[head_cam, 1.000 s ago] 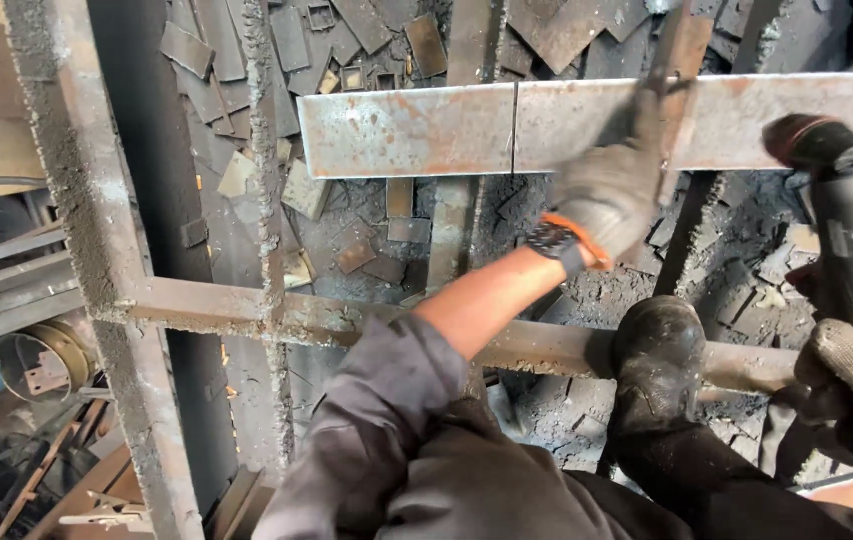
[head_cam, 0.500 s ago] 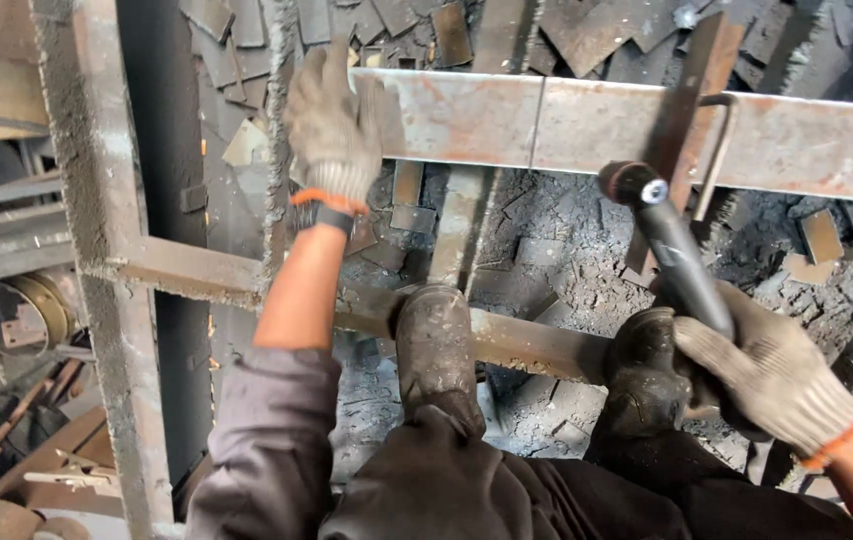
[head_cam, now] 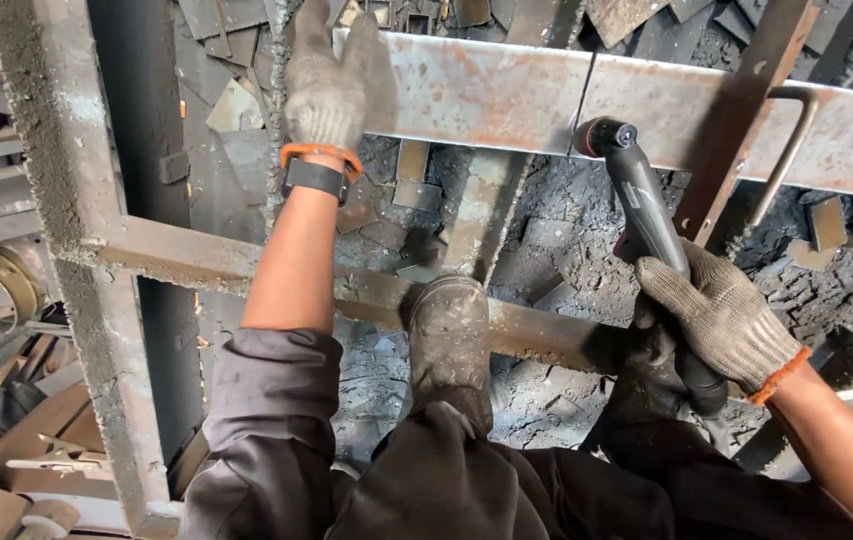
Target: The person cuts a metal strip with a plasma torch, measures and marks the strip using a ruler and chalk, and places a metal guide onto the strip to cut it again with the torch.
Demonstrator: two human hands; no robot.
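The long flat steel bar [head_cam: 506, 95] is grey, blotched with orange-brown rust. Both knitted work gloves, on the left hand [head_cam: 331, 85] and the right hand [head_cam: 721, 320], are speckled grey with orange cuffs. The torch-like hand tool [head_cam: 646, 215] is black. The rolled sleeve [head_cam: 266, 400] is dull grey-purple, and the scuffed boot [head_cam: 449, 340] is dusty grey-brown.

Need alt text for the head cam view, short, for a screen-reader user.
A person's gloved right hand holds a black cutting torch with its tip at the lower edge of a rusty flat steel bar, while the gloved left hand presses on the bar's left end. A boot rests on a metal frame below.
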